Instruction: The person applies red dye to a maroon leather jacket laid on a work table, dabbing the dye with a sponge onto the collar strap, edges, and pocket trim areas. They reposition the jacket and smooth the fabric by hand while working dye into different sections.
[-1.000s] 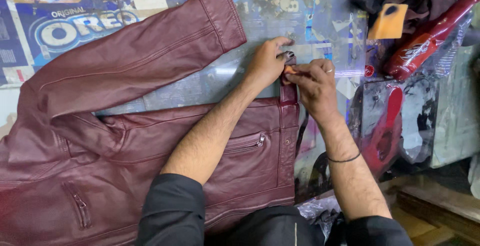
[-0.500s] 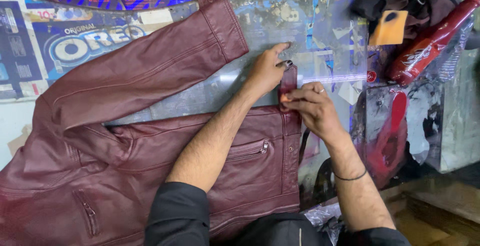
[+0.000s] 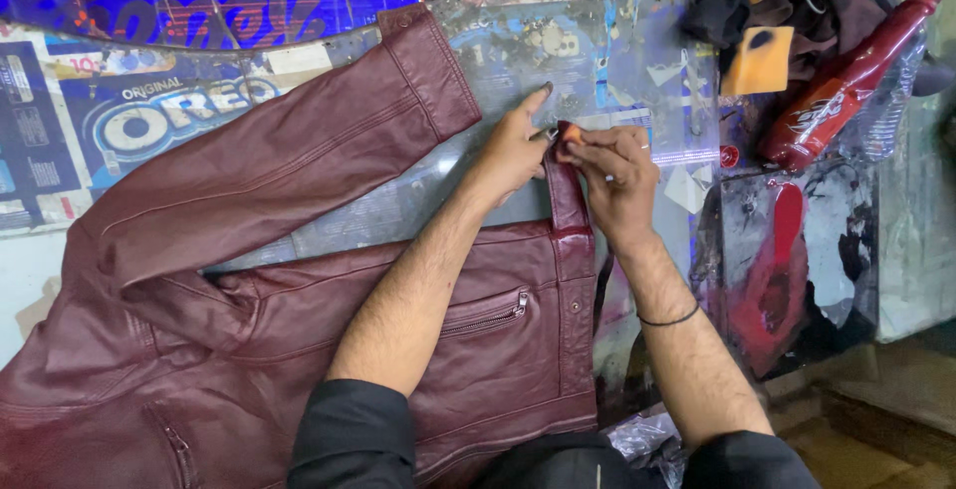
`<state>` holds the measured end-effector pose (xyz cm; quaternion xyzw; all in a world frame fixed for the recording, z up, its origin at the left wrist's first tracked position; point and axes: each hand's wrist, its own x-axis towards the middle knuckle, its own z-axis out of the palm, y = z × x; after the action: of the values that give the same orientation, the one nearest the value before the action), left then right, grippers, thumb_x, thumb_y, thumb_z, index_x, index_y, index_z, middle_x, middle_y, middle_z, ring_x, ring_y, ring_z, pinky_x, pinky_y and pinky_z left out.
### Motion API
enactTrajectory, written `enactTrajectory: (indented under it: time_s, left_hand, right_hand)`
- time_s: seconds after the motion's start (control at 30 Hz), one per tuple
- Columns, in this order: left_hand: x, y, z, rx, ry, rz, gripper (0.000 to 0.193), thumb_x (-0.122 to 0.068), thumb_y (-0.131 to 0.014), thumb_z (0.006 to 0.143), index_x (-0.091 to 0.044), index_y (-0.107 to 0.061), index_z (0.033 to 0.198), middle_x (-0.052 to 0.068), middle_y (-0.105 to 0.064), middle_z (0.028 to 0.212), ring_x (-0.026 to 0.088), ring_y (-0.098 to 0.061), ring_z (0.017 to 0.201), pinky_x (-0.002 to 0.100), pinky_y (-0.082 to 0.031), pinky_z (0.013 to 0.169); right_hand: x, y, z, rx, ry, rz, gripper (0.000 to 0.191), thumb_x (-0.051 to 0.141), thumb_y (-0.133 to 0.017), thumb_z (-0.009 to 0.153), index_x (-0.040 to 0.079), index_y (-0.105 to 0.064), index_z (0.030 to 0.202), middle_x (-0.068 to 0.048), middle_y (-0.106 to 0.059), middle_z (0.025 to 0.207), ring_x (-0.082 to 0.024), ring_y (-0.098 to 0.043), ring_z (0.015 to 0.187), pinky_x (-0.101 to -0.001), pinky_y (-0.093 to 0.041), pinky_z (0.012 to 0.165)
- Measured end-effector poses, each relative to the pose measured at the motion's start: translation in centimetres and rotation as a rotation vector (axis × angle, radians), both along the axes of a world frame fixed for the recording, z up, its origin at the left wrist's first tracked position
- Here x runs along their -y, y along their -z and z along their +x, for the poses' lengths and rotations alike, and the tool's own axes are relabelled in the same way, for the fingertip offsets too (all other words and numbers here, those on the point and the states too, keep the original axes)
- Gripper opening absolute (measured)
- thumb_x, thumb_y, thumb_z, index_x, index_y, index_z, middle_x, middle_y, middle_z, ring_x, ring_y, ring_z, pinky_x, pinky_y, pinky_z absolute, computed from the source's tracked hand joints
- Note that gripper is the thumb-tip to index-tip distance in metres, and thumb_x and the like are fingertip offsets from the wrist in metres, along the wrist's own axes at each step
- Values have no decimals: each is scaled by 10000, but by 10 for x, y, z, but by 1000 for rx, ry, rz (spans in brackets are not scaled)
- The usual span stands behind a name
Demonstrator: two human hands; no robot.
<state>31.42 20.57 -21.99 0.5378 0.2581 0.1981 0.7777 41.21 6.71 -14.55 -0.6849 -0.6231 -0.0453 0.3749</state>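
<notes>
A maroon leather jacket (image 3: 229, 280) lies flat on a work table covered with printed plastic sheets (image 3: 607, 61). One sleeve stretches up toward the cuff (image 3: 428, 71). A narrow strap tab (image 3: 568, 200) sticks up from the jacket's hem band. My left hand (image 3: 513, 145) rests beside the top of that tab, index finger pointing away. My right hand (image 3: 617, 175) pinches the tab's tip between thumb and fingers. A zip pocket (image 3: 488, 315) sits below my left forearm.
A red bottle (image 3: 846, 81) lies at the upper right next to dark cloth (image 3: 787, 1) and an orange sponge piece (image 3: 762, 61). A red stain marks the table's right part (image 3: 772, 270). The table edge drops off at lower right, near crumpled plastic (image 3: 642, 439).
The view has shifted slightly. Both hands stay at the tab's tip; the tab now stands pulled up straighter, and my left index finger points outward.
</notes>
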Motion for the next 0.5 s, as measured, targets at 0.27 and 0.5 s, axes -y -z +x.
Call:
enactTrajectory:
  time_s: [0.27, 0.5]
  left_hand:
    - [-24, -10, -6, 137, -69, -317, 615, 17, -409, 985, -156, -248, 1552, 177, -723, 932, 278, -787, 778, 359, -657, 638]
    - [-14, -28, -19, -19, -221, 241, 323, -65, -577, 975, -40, -602, 1296, 118, -752, 834, 212, -800, 755, 344, -619, 579]
  right_hand:
    - [35, -19, 9, 31, -240, -190, 278, -77, -790, 766, 107, -783, 973, -29, -737, 1068, -240, -635, 1019, -349, -517, 904]
    - [40, -25, 16, -209, 142, 27, 257, -79, -778, 876, 35, -752, 1105, -123, -681, 1214, -228, -650, 1132, -313, -528, 983]
